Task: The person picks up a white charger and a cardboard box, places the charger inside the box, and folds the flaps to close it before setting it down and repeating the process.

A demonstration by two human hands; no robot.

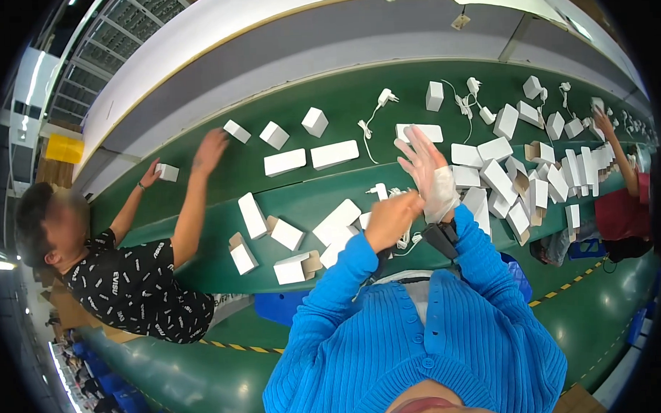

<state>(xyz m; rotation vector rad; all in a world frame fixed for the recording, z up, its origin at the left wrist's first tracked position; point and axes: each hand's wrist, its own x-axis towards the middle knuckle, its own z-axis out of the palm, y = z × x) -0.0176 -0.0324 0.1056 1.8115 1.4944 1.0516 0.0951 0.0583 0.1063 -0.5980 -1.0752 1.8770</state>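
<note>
My right hand [425,170] is raised above the green work surface in a thin whitish glove, its fingers stretched out. Against the glove's cuff [441,195], the fingers of my bare left hand [393,219] are curled closed and appear to pinch its edge. A black band [441,239] circles my right wrist. Beneath my hands lies a white charger [378,192] with a coiled white cable [404,239], partly hidden by my left hand. Just beyond my right fingertips, a long white box [422,133] lies flat.
White boxes, some with open flaps, lie to my left [295,268] and are heaped at right [498,182]. Chargers with cables [385,97] lie on the far strip. At left a co-worker [129,286] handles a small box [168,172]; another person's arm [616,142] reaches in at right.
</note>
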